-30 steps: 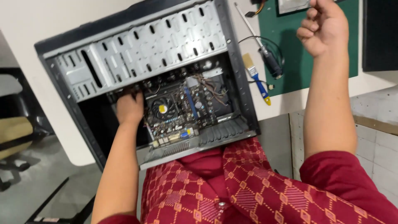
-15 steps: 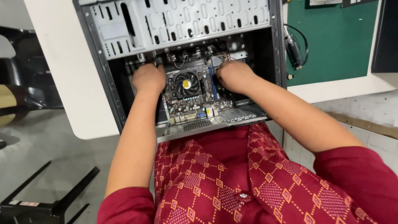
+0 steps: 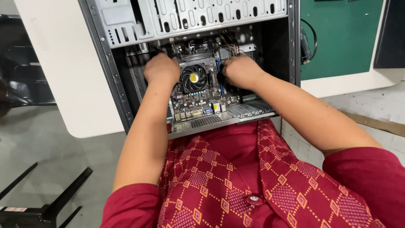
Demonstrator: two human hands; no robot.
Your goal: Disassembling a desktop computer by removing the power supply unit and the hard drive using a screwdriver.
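1. Right hand: 1 s ago it was up over the green mat, outside the case; by 0.5 s ago it had dropped into the open PC case, now at the right edge of the motherboard.
2. Left hand: same spot at the board's left edge, beside the CPU fan, all 3 frames.
3. Fingers hidden, grip probably curled; can't confirm.
4. Cam shifted: brush and screwdriver gone from view.

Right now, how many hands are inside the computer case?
2: the left hand left of the cooler fan, the right hand on its right. Fingertips are hidden.
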